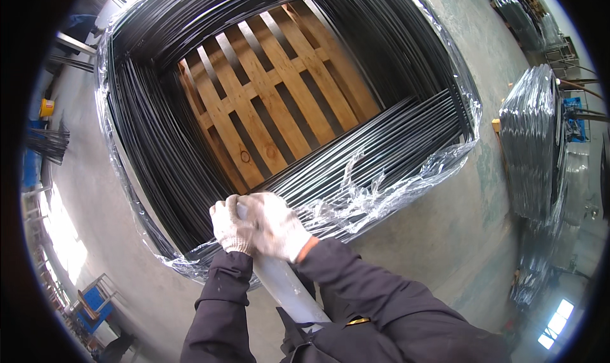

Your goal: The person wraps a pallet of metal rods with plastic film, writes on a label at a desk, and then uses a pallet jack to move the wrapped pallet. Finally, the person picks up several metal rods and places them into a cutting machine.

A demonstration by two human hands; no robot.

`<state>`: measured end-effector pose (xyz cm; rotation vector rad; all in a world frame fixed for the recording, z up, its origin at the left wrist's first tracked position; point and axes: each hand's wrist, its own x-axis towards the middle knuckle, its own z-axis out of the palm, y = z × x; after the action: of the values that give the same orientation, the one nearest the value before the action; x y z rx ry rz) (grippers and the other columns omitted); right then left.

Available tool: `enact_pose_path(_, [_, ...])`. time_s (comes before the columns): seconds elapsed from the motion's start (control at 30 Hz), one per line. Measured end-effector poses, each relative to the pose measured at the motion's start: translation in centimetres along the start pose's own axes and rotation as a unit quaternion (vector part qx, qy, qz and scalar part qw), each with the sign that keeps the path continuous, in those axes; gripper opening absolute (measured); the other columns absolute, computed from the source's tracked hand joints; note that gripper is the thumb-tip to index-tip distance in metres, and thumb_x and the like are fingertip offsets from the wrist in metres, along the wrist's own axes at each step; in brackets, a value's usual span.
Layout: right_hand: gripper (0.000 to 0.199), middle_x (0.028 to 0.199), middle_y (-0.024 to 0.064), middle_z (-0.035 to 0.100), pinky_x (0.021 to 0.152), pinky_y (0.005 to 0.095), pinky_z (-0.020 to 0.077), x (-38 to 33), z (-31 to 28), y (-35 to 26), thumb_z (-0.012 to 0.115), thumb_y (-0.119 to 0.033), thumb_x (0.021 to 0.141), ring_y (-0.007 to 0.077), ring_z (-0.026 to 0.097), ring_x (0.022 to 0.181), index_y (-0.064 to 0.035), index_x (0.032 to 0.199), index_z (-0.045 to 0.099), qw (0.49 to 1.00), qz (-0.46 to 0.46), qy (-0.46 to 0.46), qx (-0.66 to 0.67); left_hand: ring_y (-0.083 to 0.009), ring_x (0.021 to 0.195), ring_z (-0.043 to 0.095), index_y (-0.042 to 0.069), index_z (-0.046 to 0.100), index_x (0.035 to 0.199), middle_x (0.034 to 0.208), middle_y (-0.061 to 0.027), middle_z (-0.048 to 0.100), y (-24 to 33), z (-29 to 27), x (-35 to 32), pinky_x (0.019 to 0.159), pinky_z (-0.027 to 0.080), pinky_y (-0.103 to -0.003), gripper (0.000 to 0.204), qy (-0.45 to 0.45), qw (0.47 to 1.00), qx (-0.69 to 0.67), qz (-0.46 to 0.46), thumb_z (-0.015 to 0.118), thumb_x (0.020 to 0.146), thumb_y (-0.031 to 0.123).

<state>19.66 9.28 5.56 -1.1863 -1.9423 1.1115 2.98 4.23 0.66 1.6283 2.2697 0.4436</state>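
Note:
My left hand (229, 228) and my right hand (281, 228), both in white knit gloves, are closed together around the far end of a pale roll of stretch film (289, 292). The roll slants back from them toward my body. Just beyond my hands is the near corner of a tall stack of black rectangular frames (394, 134). Clear plastic film (368, 201) wraps the stack's outer sides and bunches in loose wrinkles along the near edge. Through the frames' open middle, a wooden pallet (273, 102) shows below.
Another film-wrapped stack (534, 141) stands on the concrete floor (438, 223) to the right, with a further wrapped bundle (524, 20) at the far right. At the left are a bundle of thin dark rods (49, 144), a yellow bucket (46, 107) and a blue-topped stand (95, 302).

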Motion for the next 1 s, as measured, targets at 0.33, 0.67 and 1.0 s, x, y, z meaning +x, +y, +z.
enact_pose_path(0.33, [0.091, 0.19, 0.0306, 0.036, 0.148, 0.0698, 0.0077, -11.2, -8.2, 8.9, 0.074, -0.055, 0.11, 0.0523, 0.02, 0.181, -0.0023, 0.18, 0.05, 0.818, 0.272, -0.065, -0.503, -0.0433, 0.116, 0.067, 0.009, 0.081, 0.121, 0.114, -0.0188, 0.072, 0.3, -0.2, -0.6, 0.103, 0.057, -0.056, 0.029, 0.023, 0.999, -0.027, -0.013, 0.086, 0.097, 0.025])
enact_pose_path(0.67, [0.115, 0.172, 0.0319, 0.064, 0.127, 0.0487, 0.0529, -29.1, 1.8, 1.9, 0.092, -0.067, 0.097, 0.0404, 0.065, 0.156, 0.0017, 0.178, 0.047, 0.859, 0.432, -0.257, 0.101, -0.0452, 0.112, 0.074, 0.003, 0.083, 0.105, 0.11, -0.0239, 0.079, -0.6, -0.6, -1.5, 0.103, 0.059, -0.056, 0.031, 0.093, 0.993, -0.062, -0.029, 0.085, 0.092, 0.031])
enact_pose_path(1.0, [0.087, 0.14, 0.0186, 0.084, 0.108, 0.043, 0.0628, -39.5, 0.5, 0.4, 0.099, -0.051, 0.093, 0.0277, 0.081, 0.125, -0.0011, 0.159, 0.071, 0.893, 0.317, -0.222, 0.228, -0.0201, 0.079, 0.071, -0.005, 0.078, 0.093, 0.081, -0.0135, 0.074, 5.6, -10.2, -11.2, 0.08, 0.06, -0.039, 0.036, 0.121, 0.957, -0.261, -0.047, 0.091, 0.098, 0.029])
